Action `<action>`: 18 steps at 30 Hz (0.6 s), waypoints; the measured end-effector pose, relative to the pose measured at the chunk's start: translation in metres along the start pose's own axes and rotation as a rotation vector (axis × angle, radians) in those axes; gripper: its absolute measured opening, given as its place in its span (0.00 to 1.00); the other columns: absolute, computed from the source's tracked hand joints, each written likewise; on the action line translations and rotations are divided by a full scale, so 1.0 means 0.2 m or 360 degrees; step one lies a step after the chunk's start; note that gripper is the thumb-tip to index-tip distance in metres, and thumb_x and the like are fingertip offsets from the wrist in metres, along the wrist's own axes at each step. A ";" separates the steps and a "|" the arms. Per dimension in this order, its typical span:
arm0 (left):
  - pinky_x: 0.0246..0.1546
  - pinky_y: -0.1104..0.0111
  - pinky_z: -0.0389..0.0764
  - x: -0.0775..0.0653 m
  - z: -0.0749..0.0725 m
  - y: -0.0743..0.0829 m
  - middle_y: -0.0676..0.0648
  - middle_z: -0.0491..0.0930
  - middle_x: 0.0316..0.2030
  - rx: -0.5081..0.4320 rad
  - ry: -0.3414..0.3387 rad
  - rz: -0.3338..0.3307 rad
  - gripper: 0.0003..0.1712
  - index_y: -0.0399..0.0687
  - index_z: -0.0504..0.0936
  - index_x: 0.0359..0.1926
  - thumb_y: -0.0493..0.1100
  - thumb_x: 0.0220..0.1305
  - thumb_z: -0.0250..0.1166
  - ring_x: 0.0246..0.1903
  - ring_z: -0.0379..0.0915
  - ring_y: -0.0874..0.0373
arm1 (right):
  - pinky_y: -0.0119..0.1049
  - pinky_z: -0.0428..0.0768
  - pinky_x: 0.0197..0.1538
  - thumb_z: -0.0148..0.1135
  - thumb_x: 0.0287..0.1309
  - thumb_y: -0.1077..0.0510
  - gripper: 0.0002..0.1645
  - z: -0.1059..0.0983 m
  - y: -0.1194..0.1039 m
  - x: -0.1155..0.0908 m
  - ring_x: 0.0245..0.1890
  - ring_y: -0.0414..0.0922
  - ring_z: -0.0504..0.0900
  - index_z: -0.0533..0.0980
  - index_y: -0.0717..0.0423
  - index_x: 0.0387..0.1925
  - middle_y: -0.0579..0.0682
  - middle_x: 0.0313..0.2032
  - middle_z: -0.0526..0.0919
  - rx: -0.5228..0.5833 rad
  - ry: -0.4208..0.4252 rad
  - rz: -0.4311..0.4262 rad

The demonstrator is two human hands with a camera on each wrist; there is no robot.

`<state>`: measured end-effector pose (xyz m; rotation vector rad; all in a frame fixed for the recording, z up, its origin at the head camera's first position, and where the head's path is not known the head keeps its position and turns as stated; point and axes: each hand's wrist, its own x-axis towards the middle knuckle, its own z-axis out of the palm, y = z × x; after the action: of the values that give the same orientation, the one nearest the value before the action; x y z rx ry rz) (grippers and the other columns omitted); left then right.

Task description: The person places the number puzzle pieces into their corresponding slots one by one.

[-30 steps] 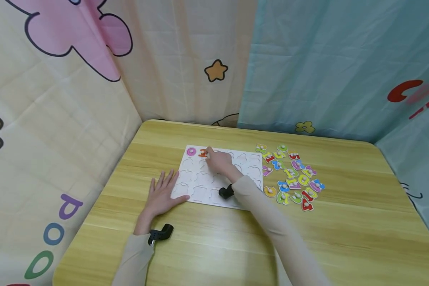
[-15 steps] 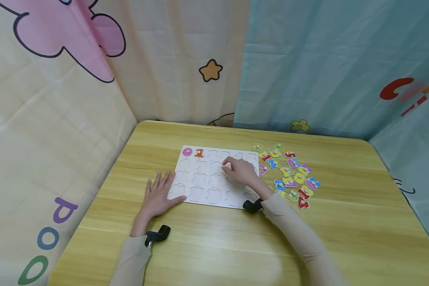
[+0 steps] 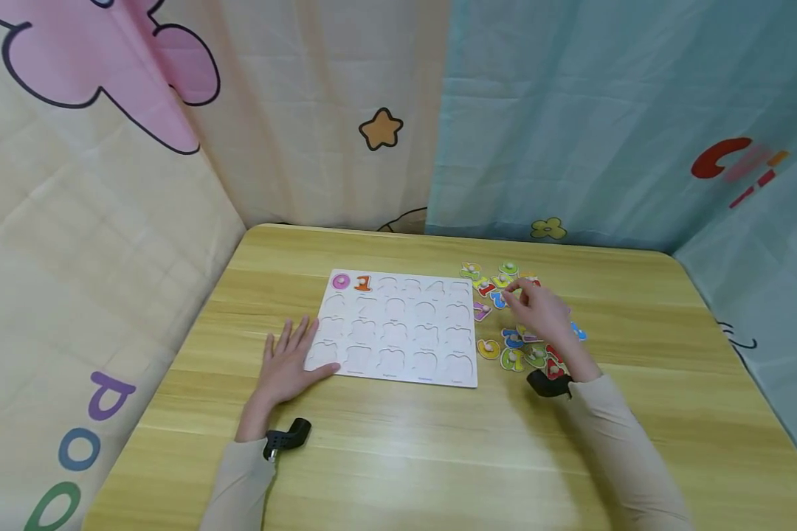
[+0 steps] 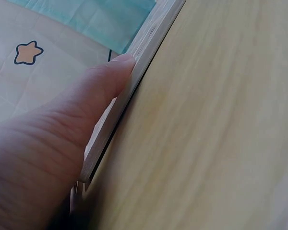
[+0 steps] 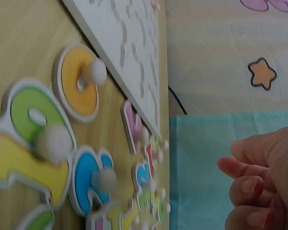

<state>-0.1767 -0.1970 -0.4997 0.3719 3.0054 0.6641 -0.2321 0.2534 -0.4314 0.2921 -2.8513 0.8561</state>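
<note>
A white number puzzle board (image 3: 378, 322) lies on the table, with a pink 0 (image 3: 341, 281) and an orange 1 (image 3: 362, 283) in its top-left recesses. My left hand (image 3: 287, 366) rests spread at the board's left edge, the thumb (image 4: 108, 79) on its front border. Over the knobbed number pieces to the right hovers my right hand (image 3: 543, 313), thumb and index finger near each other with nothing between them. Its fingertips are close to a blue 2 (image 3: 497, 300). The hand hides part of the pile. In the right wrist view, several fingers (image 5: 249, 184) look loosely curled.
Loose pieces lie right of the board, including an orange round one (image 3: 488, 349), a purple 7 (image 3: 481, 310) and a red 4 (image 3: 553, 369). The wooden table (image 3: 385, 457) meets printed curtains (image 3: 319, 147) at the back and sides.
My right hand has left the orange 1, which now shows fully in its recess, and has moved right across the board to the loose pieces. My left hand stays at the board's edge.
</note>
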 end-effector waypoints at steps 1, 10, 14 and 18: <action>0.63 0.45 0.23 0.00 0.00 0.00 0.41 0.41 0.73 0.0001 -0.0004 -0.0003 0.57 0.47 0.46 0.75 0.74 0.56 0.55 0.71 0.26 0.41 | 0.36 0.57 0.15 0.55 0.67 0.51 0.14 -0.03 0.03 -0.01 0.12 0.44 0.64 0.77 0.58 0.43 0.46 0.15 0.68 0.0000 0.0035 0.0008; 0.63 0.43 0.24 0.00 -0.01 0.00 0.41 0.42 0.73 -0.0007 -0.0013 -0.0009 0.58 0.46 0.47 0.74 0.74 0.55 0.56 0.71 0.26 0.41 | 0.38 0.59 0.18 0.51 0.69 0.48 0.21 -0.24 0.24 -0.07 0.13 0.45 0.64 0.74 0.63 0.44 0.49 0.17 0.69 -0.0024 0.0209 0.0229; 0.63 0.43 0.24 0.00 0.00 -0.01 0.41 0.43 0.73 -0.0015 -0.0003 -0.0003 0.58 0.46 0.47 0.74 0.74 0.55 0.57 0.71 0.27 0.40 | 0.39 0.60 0.21 0.50 0.69 0.46 0.23 -0.29 0.28 -0.09 0.16 0.47 0.65 0.74 0.63 0.44 0.51 0.18 0.68 -0.0050 0.0240 0.0299; 0.63 0.43 0.24 0.00 0.00 -0.01 0.40 0.43 0.73 -0.0040 0.0005 -0.0003 0.58 0.46 0.47 0.74 0.74 0.55 0.57 0.71 0.27 0.40 | 0.39 0.60 0.21 0.50 0.68 0.46 0.22 -0.29 0.30 -0.09 0.17 0.48 0.65 0.74 0.63 0.44 0.51 0.19 0.69 -0.0057 0.0227 0.0310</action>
<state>-0.1770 -0.1983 -0.5007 0.3672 2.9967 0.7019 -0.2236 0.3383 -0.4187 -0.0507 -2.7899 0.8217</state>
